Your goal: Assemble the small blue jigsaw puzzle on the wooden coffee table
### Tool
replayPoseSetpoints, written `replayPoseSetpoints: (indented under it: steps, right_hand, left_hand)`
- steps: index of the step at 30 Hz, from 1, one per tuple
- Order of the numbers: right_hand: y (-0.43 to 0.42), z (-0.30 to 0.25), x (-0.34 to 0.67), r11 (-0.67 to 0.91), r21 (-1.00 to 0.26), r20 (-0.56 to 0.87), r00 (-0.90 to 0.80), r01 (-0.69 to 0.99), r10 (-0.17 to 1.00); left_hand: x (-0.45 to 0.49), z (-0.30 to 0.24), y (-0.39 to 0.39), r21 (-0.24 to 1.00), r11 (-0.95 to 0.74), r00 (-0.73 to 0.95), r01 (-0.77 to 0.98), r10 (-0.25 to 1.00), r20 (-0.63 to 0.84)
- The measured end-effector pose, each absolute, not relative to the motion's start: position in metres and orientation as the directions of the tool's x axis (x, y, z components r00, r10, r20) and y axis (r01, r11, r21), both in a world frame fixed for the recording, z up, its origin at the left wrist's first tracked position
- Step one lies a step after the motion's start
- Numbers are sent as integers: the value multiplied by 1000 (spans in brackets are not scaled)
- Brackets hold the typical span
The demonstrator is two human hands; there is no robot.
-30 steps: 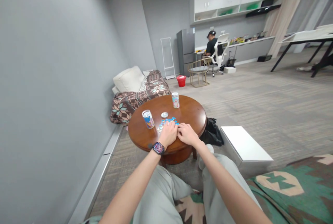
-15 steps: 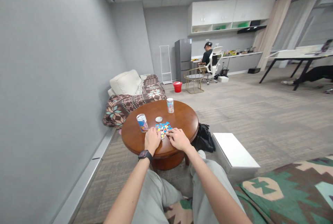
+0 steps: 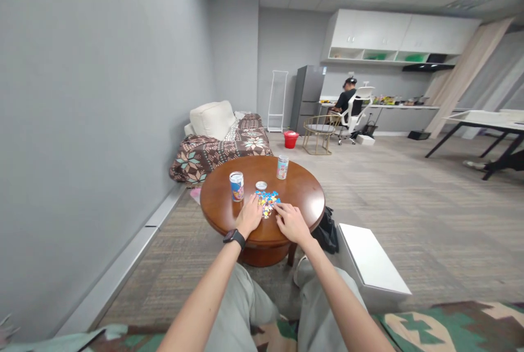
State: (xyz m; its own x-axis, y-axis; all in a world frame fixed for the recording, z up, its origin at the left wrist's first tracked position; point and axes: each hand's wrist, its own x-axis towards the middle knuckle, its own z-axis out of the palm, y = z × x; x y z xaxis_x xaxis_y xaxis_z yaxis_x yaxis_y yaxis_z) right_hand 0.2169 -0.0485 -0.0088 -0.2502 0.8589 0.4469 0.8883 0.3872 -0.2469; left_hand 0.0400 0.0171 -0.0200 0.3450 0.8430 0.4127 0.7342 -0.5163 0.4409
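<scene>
A pile of small colourful puzzle pieces (image 3: 268,199) lies on a round brown wooden table (image 3: 303,188). My left hand (image 3: 249,214), with a dark watch on its wrist, rests on the table at the pile's left edge, fingers lying flat. At the pile's right edge sits my right hand (image 3: 289,221), its fingers stretched toward the pieces. A blue printed can (image 3: 236,186) stands just beyond my left hand. A small round lid (image 3: 261,185) lies behind the pile, and a pink printed can (image 3: 282,167) stands further back.
A white box (image 3: 370,264) and a dark bag (image 3: 327,229) sit right of the table. A sofa with a patterned blanket (image 3: 223,147) runs along the grey wall. Far back are a red bucket (image 3: 291,139), a gold chair and a seated person (image 3: 347,102) at a counter.
The view has swung and tilted, so the table now sits more centred. My hands stay on either side of the puzzle pieces, now slightly further apart with the pile showing between them.
</scene>
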Motion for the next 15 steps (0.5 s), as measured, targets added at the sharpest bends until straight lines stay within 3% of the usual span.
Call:
replayPoseSetpoints:
  steps: [6, 10, 15]
  right_hand:
    - [-32, -22, 231, 306, -440, 445, -91, 844, 891]
    - [-25, -21, 230, 250, -392, 480, -35, 885, 877]
    - [-20, -10, 216, 202, -273, 488, -45, 940, 871]
  left_hand:
    - [31, -15, 22, 698, -367, 99, 615, 914, 393]
    - [29, -12, 22, 762, -327, 20, 559, 924, 382]
    - [32, -10, 17, 757, -345, 83, 554, 928, 363]
